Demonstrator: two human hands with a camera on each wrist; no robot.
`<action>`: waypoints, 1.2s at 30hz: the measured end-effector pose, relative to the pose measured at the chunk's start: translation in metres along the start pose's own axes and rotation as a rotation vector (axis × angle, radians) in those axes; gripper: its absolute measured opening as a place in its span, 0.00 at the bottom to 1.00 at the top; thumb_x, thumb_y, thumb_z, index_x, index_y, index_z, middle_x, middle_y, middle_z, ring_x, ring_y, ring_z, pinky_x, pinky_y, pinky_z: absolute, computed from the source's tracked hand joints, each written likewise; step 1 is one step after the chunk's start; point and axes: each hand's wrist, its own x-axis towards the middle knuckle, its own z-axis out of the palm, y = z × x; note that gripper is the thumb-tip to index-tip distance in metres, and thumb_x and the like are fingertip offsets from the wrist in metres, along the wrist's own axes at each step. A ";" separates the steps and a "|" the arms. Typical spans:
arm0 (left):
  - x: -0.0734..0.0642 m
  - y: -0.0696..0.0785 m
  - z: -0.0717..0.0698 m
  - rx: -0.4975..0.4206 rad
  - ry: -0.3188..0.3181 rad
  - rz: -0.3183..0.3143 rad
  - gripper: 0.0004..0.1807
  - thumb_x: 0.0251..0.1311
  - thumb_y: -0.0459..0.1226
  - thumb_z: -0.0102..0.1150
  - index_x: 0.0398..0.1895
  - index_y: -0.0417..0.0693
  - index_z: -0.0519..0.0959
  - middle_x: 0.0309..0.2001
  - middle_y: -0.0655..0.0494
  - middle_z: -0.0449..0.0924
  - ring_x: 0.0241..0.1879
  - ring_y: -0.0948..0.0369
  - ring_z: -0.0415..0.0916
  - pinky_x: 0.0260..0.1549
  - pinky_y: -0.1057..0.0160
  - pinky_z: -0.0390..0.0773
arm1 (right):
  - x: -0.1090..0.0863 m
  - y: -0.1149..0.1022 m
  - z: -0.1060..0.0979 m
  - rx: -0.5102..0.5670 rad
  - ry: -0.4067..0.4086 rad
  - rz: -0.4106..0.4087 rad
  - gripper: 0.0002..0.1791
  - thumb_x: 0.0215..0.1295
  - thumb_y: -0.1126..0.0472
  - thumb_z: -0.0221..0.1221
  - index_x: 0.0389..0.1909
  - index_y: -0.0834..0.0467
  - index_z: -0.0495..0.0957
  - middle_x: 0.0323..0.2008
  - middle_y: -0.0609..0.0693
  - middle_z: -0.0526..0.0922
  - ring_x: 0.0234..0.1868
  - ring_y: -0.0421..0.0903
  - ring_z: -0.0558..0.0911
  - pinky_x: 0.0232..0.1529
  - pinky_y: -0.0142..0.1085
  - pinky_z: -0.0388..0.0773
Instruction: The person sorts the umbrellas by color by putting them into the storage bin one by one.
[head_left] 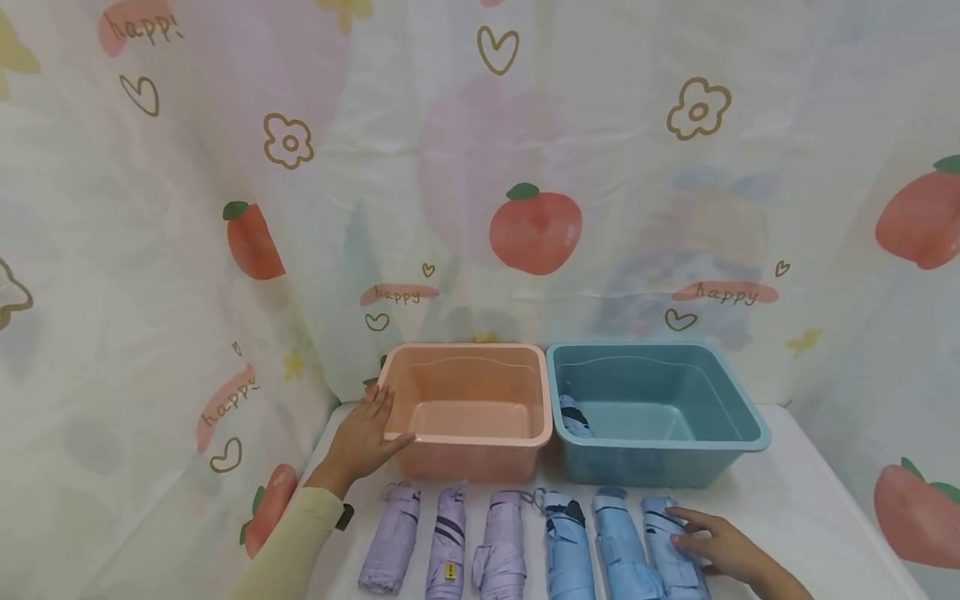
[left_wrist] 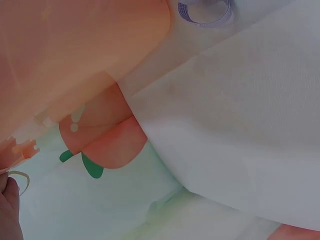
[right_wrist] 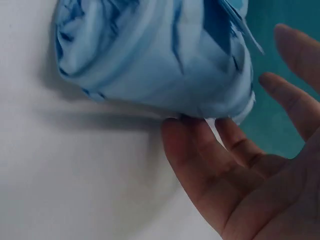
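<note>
My left hand (head_left: 363,437) rests on the left rim of the peach plastic bin (head_left: 468,458), fingers spread and mostly straight. In the left wrist view only a bit of that hand (left_wrist: 10,205) shows at the edge. My right hand (head_left: 716,546) is at the rightmost folded blue umbrella (head_left: 675,554), which lies on the white table. In the right wrist view, some fingertips (right_wrist: 177,135) touch the side of the umbrella (right_wrist: 150,65), while other digits stand apart from it. Two more blue umbrellas (head_left: 567,554) (head_left: 622,550) lie just left of it.
Three folded purple umbrellas (head_left: 390,542) (head_left: 447,542) (head_left: 502,546) continue the row leftward. A teal bin (head_left: 637,467) stands right of the peach one, with a folded umbrella (head_left: 575,417) inside at its left. A printed curtain (head_left: 536,308) hangs behind and at both sides.
</note>
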 end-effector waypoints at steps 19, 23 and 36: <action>0.000 0.001 0.000 0.000 0.014 -0.003 0.50 0.52 0.67 0.37 0.65 0.34 0.54 0.65 0.43 0.52 0.65 0.49 0.46 0.60 0.53 0.50 | 0.007 -0.004 0.027 -0.239 0.142 -0.060 0.42 0.38 0.40 0.63 0.57 0.55 0.70 0.56 0.70 0.64 0.55 0.73 0.59 0.47 0.64 0.57; 0.000 0.002 0.001 0.004 0.027 0.008 0.50 0.52 0.67 0.38 0.64 0.34 0.56 0.64 0.42 0.54 0.65 0.48 0.47 0.59 0.53 0.52 | 0.009 0.003 0.023 -0.242 0.154 -0.060 0.42 0.36 0.40 0.64 0.57 0.55 0.70 0.55 0.70 0.65 0.54 0.72 0.60 0.46 0.64 0.58; -0.001 0.003 0.000 0.000 0.025 -0.005 0.51 0.51 0.67 0.39 0.64 0.33 0.56 0.64 0.42 0.54 0.65 0.48 0.46 0.59 0.53 0.51 | -0.019 -0.006 -0.023 -0.277 0.179 -0.165 0.40 0.40 0.42 0.65 0.57 0.55 0.71 0.55 0.71 0.65 0.53 0.72 0.63 0.41 0.62 0.63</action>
